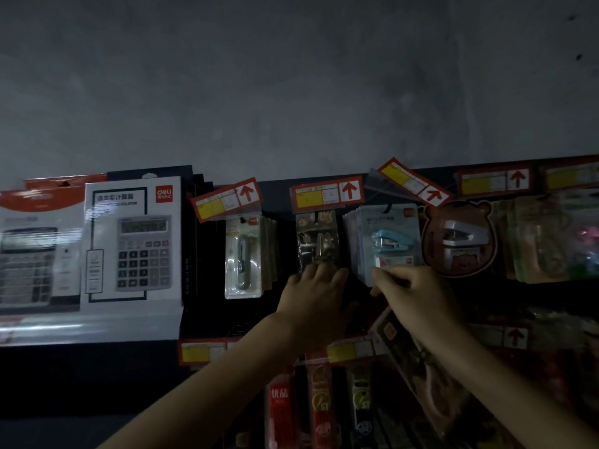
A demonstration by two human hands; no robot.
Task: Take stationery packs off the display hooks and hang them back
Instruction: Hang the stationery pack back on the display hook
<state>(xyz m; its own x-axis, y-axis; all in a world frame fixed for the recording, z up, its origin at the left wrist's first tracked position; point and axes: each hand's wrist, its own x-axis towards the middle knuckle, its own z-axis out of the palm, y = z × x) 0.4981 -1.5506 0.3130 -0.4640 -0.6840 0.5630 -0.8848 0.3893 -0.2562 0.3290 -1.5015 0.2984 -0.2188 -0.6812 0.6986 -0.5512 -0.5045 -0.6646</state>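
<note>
Dim shop wall, rows of hooks. Stapler pack hanging on its hook, lower edge pinched by right hand. Dark pack just beside it, also hung, left hand fingers flat against its bottom, gripping nothing. Likely mid-cycle; count done unknowable. Calculator boxes far left.

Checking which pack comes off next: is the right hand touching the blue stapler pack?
Touching. The head view shows the right hand with curled fingers pinching the bottom edge of the blue stapler pack, with no gap between them.
</note>
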